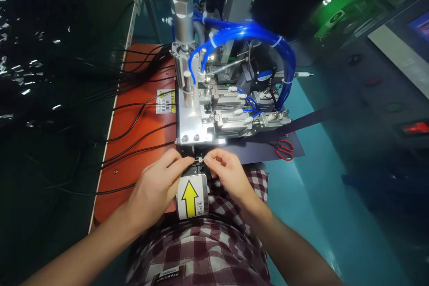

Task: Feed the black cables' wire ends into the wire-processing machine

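At the machine's front edge, my left hand (157, 181) is closed, thumb and forefinger pinched at the left side of a small metallic part (200, 159) with thin wire-like bits. From the other side my right hand (229, 172) pinches close to the same part, its fingers curled. What exactly lies between the fingertips is too small to make out. The part sits over a narrow black track (195, 170) that leads into the machine. Just below is a white label with a yellow arrow (190, 199) pointing toward the machine.
A metal machine (231, 120) with small cylinders and blue air tubes (248, 32) rises right ahead. Several black cables (144, 111) cross the orange-red tabletop (140, 67) on the left. Red-handled scissors (284, 149) lie on a dark plate (261, 152) at the right. A green reel (342, 13) stands farther back.
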Motion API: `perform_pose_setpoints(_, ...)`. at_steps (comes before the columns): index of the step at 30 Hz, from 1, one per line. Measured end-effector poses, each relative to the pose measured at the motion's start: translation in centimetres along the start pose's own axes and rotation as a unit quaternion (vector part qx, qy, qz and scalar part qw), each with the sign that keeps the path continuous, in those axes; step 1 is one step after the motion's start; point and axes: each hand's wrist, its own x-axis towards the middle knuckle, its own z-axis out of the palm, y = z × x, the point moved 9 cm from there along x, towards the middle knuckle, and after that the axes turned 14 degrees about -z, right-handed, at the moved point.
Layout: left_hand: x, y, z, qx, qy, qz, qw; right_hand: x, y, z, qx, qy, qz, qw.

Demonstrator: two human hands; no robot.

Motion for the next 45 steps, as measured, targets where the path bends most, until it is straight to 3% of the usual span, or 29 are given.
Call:
perform_pose_setpoints(8,-0.06,0.3,0.34,0.065,0.023,0.076,0.995,0.08,0.13,-0.05,-0.015,-0.004,0.029,0.999)
perform_pose_setpoints(34,-0.34,0.67,0.58,0.105,0.048,0.102,0.988,0.06,0.73,0.16,0.003,-0.026,0.0,1.0)
perform_pose_setpoints(45,-0.19,0.72,0.77,0.114,0.056,0.104,0.986,0.03,-0.15,-0.36,-0.103,-0.015,-0.039,0.994)
